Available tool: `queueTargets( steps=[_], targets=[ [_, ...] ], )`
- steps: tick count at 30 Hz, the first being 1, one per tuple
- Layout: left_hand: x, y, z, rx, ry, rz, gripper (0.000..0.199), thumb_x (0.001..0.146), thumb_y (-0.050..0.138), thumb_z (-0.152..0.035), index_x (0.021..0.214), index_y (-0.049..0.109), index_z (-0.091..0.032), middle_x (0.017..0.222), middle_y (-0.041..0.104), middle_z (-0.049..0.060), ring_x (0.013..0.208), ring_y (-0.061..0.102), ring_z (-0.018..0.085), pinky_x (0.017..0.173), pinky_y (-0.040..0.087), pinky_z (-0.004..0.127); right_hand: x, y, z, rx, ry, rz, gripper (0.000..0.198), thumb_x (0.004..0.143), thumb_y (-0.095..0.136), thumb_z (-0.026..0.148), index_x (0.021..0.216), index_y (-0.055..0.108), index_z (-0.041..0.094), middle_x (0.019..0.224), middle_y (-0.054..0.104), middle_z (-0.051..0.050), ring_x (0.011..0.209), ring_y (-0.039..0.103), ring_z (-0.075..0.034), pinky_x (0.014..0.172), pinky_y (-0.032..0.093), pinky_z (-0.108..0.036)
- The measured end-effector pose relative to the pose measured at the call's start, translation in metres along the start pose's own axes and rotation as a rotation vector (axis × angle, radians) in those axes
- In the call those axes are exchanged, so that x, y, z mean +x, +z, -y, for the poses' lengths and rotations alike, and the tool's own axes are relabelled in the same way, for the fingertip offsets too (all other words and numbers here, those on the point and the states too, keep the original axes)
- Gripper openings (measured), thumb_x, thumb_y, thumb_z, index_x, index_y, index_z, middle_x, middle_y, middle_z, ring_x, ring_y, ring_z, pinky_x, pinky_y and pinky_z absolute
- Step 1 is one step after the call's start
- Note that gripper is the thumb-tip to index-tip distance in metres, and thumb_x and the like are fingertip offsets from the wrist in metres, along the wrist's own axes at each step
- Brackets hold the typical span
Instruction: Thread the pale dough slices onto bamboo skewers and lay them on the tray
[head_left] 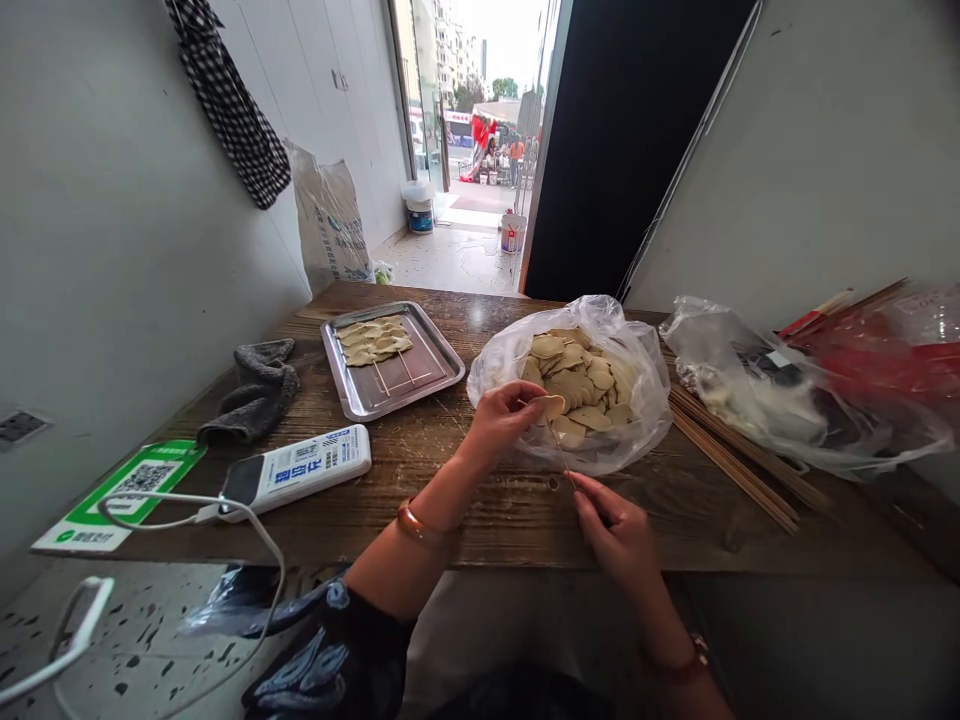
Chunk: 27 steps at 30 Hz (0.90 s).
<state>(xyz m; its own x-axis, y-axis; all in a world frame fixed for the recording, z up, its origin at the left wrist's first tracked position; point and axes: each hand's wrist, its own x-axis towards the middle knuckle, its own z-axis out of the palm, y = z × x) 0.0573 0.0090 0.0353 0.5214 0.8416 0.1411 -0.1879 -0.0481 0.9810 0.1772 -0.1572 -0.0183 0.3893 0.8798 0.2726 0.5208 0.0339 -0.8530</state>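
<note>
My left hand pinches a thin, beige, oval slice in front of an open clear plastic bag. My right hand, lower and to the right, grips a thin wooden skewer whose upper end meets the slice; whether the tip has gone through it I cannot tell. A heap of similar flat slices fills the bag. On a metal tray to the left lie several skewered slices, their sticks pointing toward me.
Bundled wooden sticks lie right of the bag, near crumpled plastic packaging. At left are a dark grey cloth, a white power bank with a cable, and a green QR-code card. The wooden table's front edge is close.
</note>
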Motion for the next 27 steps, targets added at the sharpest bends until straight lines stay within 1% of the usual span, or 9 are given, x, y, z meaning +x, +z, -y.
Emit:
queueTargets(
  steps=[5,9,11,14,16,19,23,25,27],
  targets=[
    [-0.0015,0.0004,-0.0042,0.031,-0.006,-0.026,0.035,0.066,0.076,-0.042,0.084,0.068,-0.013,0.069,0.061,0.0,0.056,0.047,0.007,0.051,0.035,0.02,0.0003,0.0006,0.0012,0.002,-0.012,-0.004,0.034,0.088,0.053,0.034,0.112,0.073,0.02,0.064,0.071,-0.002,0.061,0.068,-0.018,0.052,0.053,-0.023],
    [-0.0015,0.0017,-0.0039,0.056,0.007,-0.026,0.033,0.067,0.075,-0.041,0.085,0.068,-0.014,0.064,0.058,-0.001,0.054,0.045,0.007,0.05,0.033,0.02,0.0008,0.0021,0.0004,0.016,-0.033,-0.024,0.033,0.087,0.054,0.034,0.111,0.073,0.021,0.078,0.076,-0.004,0.073,0.072,-0.021,0.06,0.058,-0.027],
    [-0.0011,0.0027,-0.0027,0.115,0.048,-0.037,0.028,0.069,0.073,-0.039,0.083,0.068,-0.014,0.062,0.057,-0.002,0.053,0.044,0.007,0.049,0.033,0.02,0.0017,0.003,-0.0007,0.018,-0.048,-0.03,0.032,0.087,0.054,0.033,0.11,0.073,0.022,0.089,0.077,-0.005,0.08,0.072,-0.023,0.068,0.059,-0.03],
    [-0.0001,0.0039,-0.0007,0.234,0.147,-0.052,0.02,0.072,0.071,-0.033,0.079,0.069,-0.015,0.068,0.059,0.0,0.055,0.046,0.007,0.051,0.035,0.02,0.003,0.0043,-0.0021,0.017,-0.058,-0.028,0.031,0.088,0.053,0.032,0.11,0.073,0.022,0.103,0.075,-0.006,0.088,0.072,-0.023,0.078,0.058,-0.033],
    [0.0003,0.0042,0.0,0.291,0.199,-0.043,0.018,0.073,0.07,-0.032,0.079,0.07,-0.015,0.073,0.06,0.001,0.057,0.047,0.008,0.052,0.036,0.02,0.0036,0.005,-0.0022,0.02,-0.054,-0.018,0.031,0.089,0.052,0.031,0.111,0.072,0.022,0.106,0.074,-0.006,0.092,0.072,-0.023,0.082,0.057,-0.034],
    [0.0003,0.0046,-0.0008,0.334,0.229,-0.003,0.017,0.074,0.07,-0.032,0.079,0.071,-0.015,0.075,0.061,0.003,0.06,0.049,0.009,0.053,0.037,0.021,0.0039,0.0056,-0.0012,0.022,-0.048,-0.025,0.031,0.089,0.052,0.031,0.111,0.072,0.021,0.107,0.074,-0.006,0.094,0.071,-0.024,0.084,0.057,-0.034],
    [-0.0014,0.0063,-0.0036,0.279,0.177,0.059,0.019,0.072,0.071,-0.033,0.08,0.072,-0.015,0.074,0.062,0.003,0.061,0.051,0.01,0.054,0.039,0.021,0.0034,0.005,0.0012,0.015,-0.045,-0.045,0.031,0.089,0.052,0.03,0.112,0.071,0.023,0.109,0.073,-0.006,0.097,0.07,-0.024,0.085,0.056,-0.036],
    [-0.0026,0.007,-0.0044,0.2,0.11,0.073,0.023,0.07,0.073,-0.035,0.081,0.071,-0.015,0.068,0.061,0.002,0.058,0.05,0.01,0.052,0.038,0.021,0.0026,0.0043,0.0021,0.014,-0.053,-0.056,0.031,0.089,0.052,0.03,0.113,0.071,0.023,0.109,0.073,-0.006,0.098,0.07,-0.024,0.086,0.055,-0.037],
    [-0.0031,0.0067,-0.0042,0.102,0.04,0.057,0.029,0.068,0.075,-0.038,0.082,0.069,-0.014,0.064,0.059,0.0,0.055,0.048,0.009,0.05,0.036,0.021,0.0012,0.0033,0.0024,0.013,-0.06,-0.066,0.031,0.089,0.052,0.03,0.112,0.072,0.023,0.109,0.073,-0.006,0.098,0.07,-0.024,0.086,0.055,-0.037]
  ],
)
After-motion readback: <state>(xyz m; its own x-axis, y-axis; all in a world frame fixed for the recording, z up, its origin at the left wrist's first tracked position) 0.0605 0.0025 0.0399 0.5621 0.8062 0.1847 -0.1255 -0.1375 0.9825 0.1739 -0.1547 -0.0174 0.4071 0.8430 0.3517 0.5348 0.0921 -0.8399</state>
